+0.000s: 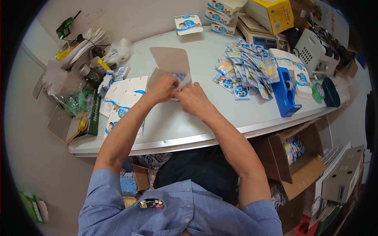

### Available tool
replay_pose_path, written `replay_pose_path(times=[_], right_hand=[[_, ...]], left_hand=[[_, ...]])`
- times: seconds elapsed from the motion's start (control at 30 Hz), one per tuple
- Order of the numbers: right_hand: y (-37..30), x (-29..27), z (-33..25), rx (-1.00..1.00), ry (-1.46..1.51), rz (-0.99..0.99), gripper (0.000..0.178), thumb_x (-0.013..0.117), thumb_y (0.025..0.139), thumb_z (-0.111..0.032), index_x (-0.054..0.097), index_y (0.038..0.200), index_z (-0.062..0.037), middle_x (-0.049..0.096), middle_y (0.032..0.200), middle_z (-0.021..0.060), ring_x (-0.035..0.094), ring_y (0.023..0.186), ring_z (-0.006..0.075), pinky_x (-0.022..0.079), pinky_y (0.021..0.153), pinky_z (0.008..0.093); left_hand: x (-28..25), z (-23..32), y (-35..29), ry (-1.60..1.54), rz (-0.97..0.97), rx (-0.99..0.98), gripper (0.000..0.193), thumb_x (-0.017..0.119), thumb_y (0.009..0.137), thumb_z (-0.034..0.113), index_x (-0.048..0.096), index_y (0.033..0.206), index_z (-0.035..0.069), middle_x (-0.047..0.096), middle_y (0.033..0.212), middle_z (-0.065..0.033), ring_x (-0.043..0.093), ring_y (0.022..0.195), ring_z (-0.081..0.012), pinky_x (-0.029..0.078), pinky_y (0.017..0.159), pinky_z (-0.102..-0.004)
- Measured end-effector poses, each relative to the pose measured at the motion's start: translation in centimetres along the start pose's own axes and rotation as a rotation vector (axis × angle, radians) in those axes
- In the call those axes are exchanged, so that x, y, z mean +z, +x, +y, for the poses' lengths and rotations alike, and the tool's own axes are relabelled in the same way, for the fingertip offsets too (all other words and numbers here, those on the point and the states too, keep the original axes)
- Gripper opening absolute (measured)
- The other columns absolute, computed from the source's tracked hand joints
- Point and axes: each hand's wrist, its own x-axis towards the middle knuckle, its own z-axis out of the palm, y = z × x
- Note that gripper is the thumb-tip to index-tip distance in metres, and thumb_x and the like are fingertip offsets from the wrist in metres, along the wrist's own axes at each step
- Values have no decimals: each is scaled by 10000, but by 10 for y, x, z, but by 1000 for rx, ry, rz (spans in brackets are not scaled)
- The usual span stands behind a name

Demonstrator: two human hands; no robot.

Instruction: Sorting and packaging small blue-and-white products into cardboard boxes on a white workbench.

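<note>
A small carton (155, 76) stands on the table in front of me, its tall lid flap (171, 59) raised at the back. Small blue-and-white sachets (179, 75) show inside it. My left hand (163, 89) is closed at the carton's near left side, fingers curled over its opening. My right hand (193, 98) is closed on the near right corner, beside a pale upright flap (184, 82). The fingertips of both hands nearly meet and are partly hidden. Flattened printed cartons (125, 94) lie by my left forearm.
A loose heap of sachets (248, 65) lies to the right, beside a blue tape dispenser (284, 94). Behind it are a weighing scale (260, 39) and a yellow box (271, 15). Clutter with a green carton (92, 118) fills the left end. Open cardboard boxes (295, 157) stand below the table's right edge.
</note>
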Motion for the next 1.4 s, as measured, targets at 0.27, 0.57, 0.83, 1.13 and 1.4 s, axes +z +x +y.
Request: replay_pose_path(times=[0.27, 0.57, 0.83, 1.13, 1.4], right_hand=[[-45, -11, 53, -8, 308, 600, 604, 758, 802, -143, 576, 1376, -111, 651, 1242, 195, 633, 1126, 365, 455, 1047, 488], [-105, -15, 175, 560, -284, 497, 615, 786, 797, -162, 585, 1378, -146, 629, 1259, 115, 534, 1274, 293, 339, 1120, 563], [-102, -33, 195, 356, -368, 636, 311, 667, 877, -38, 705, 1170, -136, 714, 1039, 77, 661, 1070, 265, 360, 1120, 542], [-79, -112, 109, 69, 233, 207, 253, 699, 877, -78, 714, 1129, -58, 734, 1010, 186, 708, 913, 361, 554, 805, 427], [-78, -45, 85, 252, 1347, 233, 466, 681, 976, -147, 548, 1403, -15, 680, 1070, 71, 617, 990, 153, 502, 893, 304]], left_hand=[[11, -22, 22, -326, -198, -256, 246, 782, 774, 207, 695, 868, -3, 694, 778, -162, 670, 760, -277, 521, 695, -410], [-4, 14, 5, -34, 123, -392, 313, 785, 824, 314, 741, 958, 34, 715, 1007, -163, 657, 1002, -354, 510, 883, -460], [-23, 92, -29, -199, 516, 54, 264, 833, 807, 151, 689, 995, 35, 686, 1029, -155, 640, 1001, -357, 506, 889, -423], [-9, 139, 9, -519, 344, 87, 1068, 961, 650, 365, 413, 1497, 11, 466, 1490, -236, 460, 1378, -404, 379, 1171, -454], [49, 119, -23, -1233, -156, -272, 559, 903, 761, 215, 625, 1210, 30, 738, 1086, -72, 701, 972, -129, 563, 869, -314]])
